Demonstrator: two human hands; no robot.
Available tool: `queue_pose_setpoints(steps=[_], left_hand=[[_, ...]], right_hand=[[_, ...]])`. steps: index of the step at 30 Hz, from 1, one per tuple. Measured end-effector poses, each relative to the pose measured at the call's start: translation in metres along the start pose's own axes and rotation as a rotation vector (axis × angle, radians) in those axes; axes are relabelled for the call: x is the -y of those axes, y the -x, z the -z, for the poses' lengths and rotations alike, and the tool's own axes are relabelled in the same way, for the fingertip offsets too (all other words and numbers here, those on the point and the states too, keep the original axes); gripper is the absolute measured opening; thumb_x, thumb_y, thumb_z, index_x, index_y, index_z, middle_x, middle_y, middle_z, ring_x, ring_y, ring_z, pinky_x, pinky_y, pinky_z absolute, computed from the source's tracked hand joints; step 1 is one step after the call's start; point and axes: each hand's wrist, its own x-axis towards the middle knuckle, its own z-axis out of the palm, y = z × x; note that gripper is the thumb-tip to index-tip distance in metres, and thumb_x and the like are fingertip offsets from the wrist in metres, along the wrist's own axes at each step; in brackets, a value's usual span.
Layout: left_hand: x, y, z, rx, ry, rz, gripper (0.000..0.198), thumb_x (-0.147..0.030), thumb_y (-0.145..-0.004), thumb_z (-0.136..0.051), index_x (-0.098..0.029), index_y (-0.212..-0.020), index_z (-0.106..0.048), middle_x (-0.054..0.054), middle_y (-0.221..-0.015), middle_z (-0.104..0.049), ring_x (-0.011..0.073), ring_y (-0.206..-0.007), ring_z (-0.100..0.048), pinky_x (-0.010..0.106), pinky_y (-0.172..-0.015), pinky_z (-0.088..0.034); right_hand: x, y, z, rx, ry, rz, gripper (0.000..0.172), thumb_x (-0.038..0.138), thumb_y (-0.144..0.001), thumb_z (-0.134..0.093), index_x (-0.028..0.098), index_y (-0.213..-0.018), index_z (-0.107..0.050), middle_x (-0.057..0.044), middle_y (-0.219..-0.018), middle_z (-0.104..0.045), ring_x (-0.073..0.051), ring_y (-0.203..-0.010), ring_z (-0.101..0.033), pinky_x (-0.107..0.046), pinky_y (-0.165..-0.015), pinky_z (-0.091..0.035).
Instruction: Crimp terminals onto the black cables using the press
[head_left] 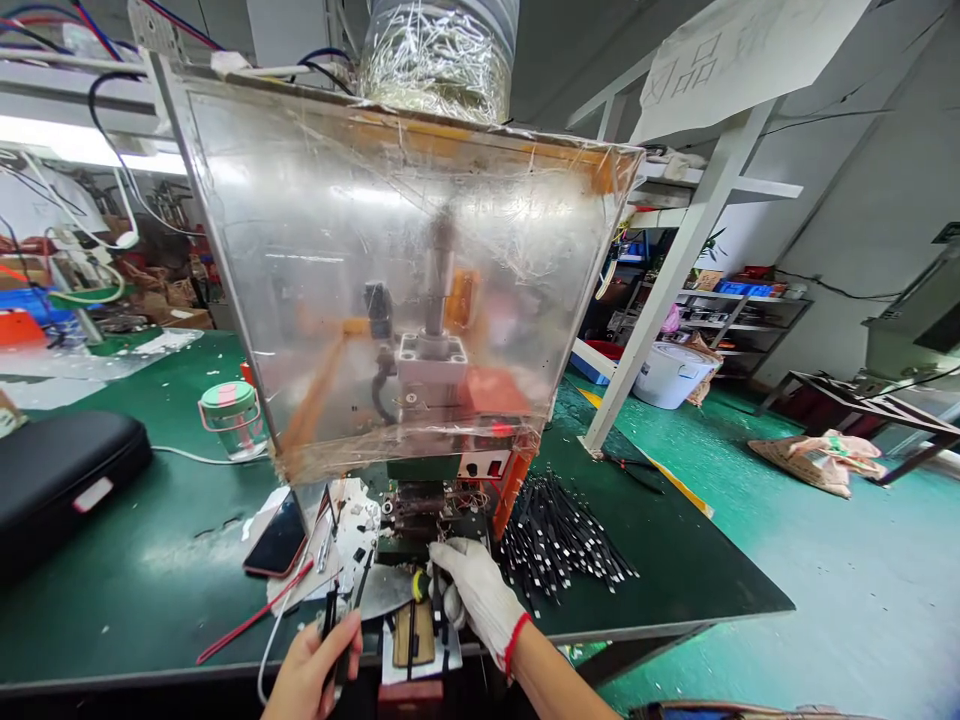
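My left hand [313, 668] is bare and closed round a thin black strip, a cable or tie, at the near edge of the green bench [150, 590]. In a white glove, my right hand [475, 590] pinches a small piece I cannot make out at the base of the press machine [431, 510]. A clear plastic shield [390, 270] taped round the machine hides its upper part. A heap of black cable pieces [555, 540] lies just right of my gloved hand.
A phone [276, 548] and red wire lie left of the machine. A black case [60, 470] and a lidded jar [229, 415] stand further left. White frame legs, a white bucket [670, 372] and shelves are right, on the green floor.
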Motion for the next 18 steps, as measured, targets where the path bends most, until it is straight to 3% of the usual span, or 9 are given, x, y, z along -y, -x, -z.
queue_pose_setpoints(steps=[3, 9, 14, 18], left_hand=[[-0.006, 0.007, -0.003, 0.027, -0.029, -0.003, 0.063, -0.077, -0.049, -0.071, -0.014, -0.055, -0.064, -0.002, -0.040, -0.055, -0.0021, -0.028, -0.023, 0.017, -0.037, -0.007], [-0.019, 0.014, -0.008, 0.084, -0.162, 0.002, 0.064, -0.079, -0.049, -0.069, -0.015, -0.059, -0.066, -0.006, -0.040, -0.045, 0.0028, -0.036, -0.024, 0.021, -0.041, -0.009], [-0.024, 0.001, -0.002, 0.285, -0.341, -0.076, 0.064, -0.081, -0.056, -0.062, -0.017, -0.058, -0.067, -0.009, -0.043, -0.032, 0.0078, -0.043, -0.022, 0.023, -0.043, -0.018], [-0.036, -0.003, -0.007, 0.416, -0.527, -0.141, 0.054, -0.074, -0.061, -0.064, -0.021, -0.060, -0.069, -0.003, -0.055, -0.046, 0.0145, -0.056, -0.038, 0.025, -0.054, -0.035]], right_hand=[[0.000, 0.000, -0.001, 0.010, -0.014, -0.001, 0.026, 0.042, -0.082, -0.051, 0.018, -0.074, -0.050, 0.006, -0.050, -0.055, -0.005, -0.028, -0.040, -0.017, -0.027, -0.028], [0.012, 0.008, 0.004, 0.003, 0.075, -0.009, 0.026, 0.044, -0.085, -0.048, 0.019, -0.076, -0.046, 0.008, -0.048, -0.048, -0.004, -0.029, -0.035, -0.015, -0.030, -0.026], [0.042, 0.041, 0.021, 0.098, 0.320, 0.070, 0.027, 0.044, -0.085, -0.045, 0.019, -0.077, -0.051, 0.007, -0.054, -0.050, -0.004, -0.034, -0.037, -0.017, -0.036, -0.027], [0.050, 0.073, 0.030, 0.181, 0.517, 0.183, 0.024, 0.041, -0.079, -0.054, 0.018, -0.073, -0.058, 0.004, -0.059, -0.054, -0.007, -0.051, -0.047, -0.018, -0.046, -0.031]])
